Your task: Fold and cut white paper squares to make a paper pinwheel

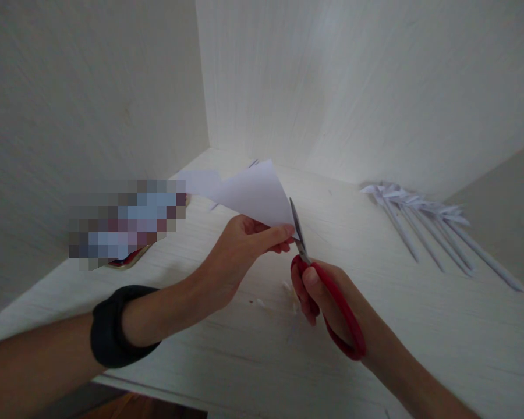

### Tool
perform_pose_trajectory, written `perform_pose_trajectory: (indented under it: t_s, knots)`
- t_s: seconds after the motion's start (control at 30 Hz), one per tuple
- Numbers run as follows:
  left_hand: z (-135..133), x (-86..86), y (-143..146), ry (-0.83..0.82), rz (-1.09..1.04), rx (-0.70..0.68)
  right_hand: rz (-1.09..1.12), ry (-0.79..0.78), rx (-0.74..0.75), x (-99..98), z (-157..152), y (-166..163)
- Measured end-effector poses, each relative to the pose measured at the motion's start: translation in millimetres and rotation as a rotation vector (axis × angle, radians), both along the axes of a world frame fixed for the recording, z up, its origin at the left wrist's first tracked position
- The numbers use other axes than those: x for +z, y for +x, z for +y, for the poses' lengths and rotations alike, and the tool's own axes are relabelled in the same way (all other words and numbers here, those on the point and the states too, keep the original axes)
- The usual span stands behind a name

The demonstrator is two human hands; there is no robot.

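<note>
A sheet of white paper (257, 192) is pinched near its lower right corner by my left hand (248, 238), thumb on top. My right hand (323, 291) is wrapped round the red handles of a pair of scissors (343, 317). The metal blades point up and lie against the paper's right edge, close to my left fingertips. Whether the blades are parted around the edge is hard to make out. A black band (124, 326) circles my left wrist.
Several rolled paper sticks with folded tops (419, 215) lie at the right. On the left, a phone-like object (131, 256) is mostly blurred out. Another paper piece (198, 181) lies behind my left hand. Small scraps (259, 302) dot the white tabletop (227, 361). Pale walls stand at the left, back and right.
</note>
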State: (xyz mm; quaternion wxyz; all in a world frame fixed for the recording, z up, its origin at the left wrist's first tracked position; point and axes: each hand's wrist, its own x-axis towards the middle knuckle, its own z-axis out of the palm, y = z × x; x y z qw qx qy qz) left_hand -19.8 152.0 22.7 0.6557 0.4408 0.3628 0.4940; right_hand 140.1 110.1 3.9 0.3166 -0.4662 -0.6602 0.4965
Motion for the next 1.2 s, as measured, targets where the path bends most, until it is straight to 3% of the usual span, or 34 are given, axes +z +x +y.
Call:
perform_pose_trajectory:
  t_s: [0.3, 0.87, 1.2]
  knots:
    - [-1.8, 0.7, 0.9, -0.014, 0.003, -0.003, 0.028, -0.043, 0.007, 8.0, -2.3, -2.0]
    - [-1.9, -0.8, 2.0, -0.03, 0.035, 0.018, -0.002, 0.023, -0.011, 0.5, -0.5, -1.6]
    - [-1.9, 0.0, 1.1, -0.01, -0.062, 0.0, -0.028, 0.046, -0.023, 0.6, 1.3, -2.7]
